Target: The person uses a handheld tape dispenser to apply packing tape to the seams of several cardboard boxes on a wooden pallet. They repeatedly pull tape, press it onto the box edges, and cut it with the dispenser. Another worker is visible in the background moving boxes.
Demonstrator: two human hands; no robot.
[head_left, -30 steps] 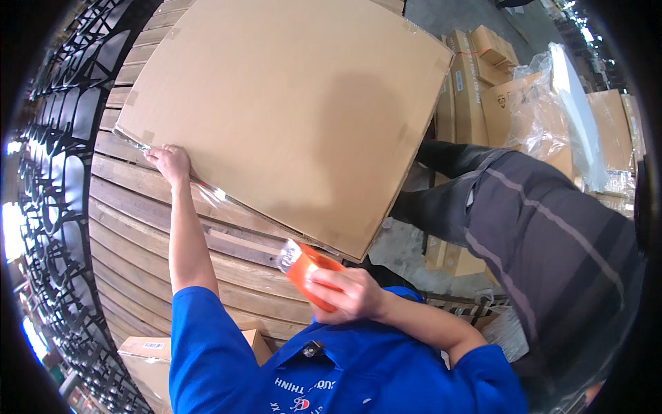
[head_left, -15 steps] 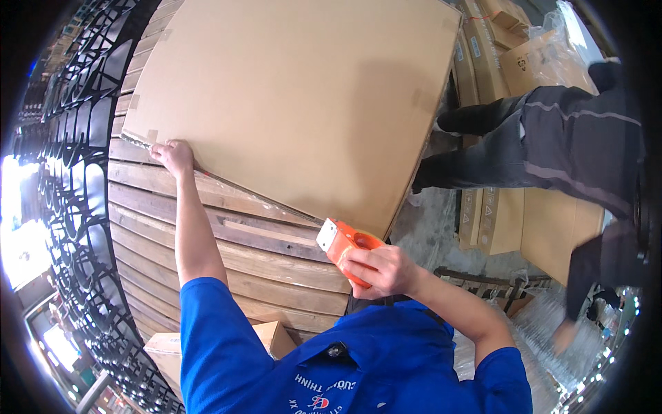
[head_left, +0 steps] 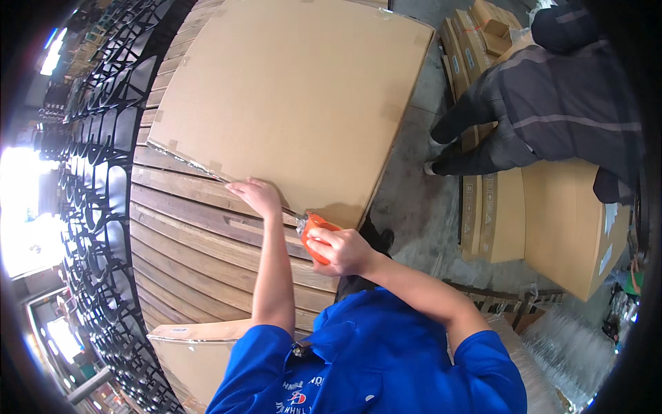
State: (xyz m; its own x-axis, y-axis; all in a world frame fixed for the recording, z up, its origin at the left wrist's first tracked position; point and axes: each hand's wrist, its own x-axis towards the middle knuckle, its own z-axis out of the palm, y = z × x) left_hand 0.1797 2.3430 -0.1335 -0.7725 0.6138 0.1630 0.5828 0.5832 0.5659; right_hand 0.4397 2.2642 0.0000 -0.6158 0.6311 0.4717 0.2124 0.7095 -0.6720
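Orange tape dispenser (head_left: 317, 221) clasped by our right hand (head_left: 346, 250) | carton (head_left: 296, 103) edge beneath our left hand (head_left: 263, 199), fingers outstretched | seemingly taping; next move likely needs firm pressing

- This looks like the packing area of a warehouse or workshop.
- A large, flat brown cardboard carton (head_left: 289, 103) lies on a brown slatted wooden platform (head_left: 207, 259).
- An orange handheld tape dispenser (head_left: 313, 224) is at its edge.
- Black openwork frames (head_left: 103, 145) stand in long rows.
- Brown cardboard boxes (head_left: 558, 221) occupy the grey concrete floor (head_left: 414, 228).
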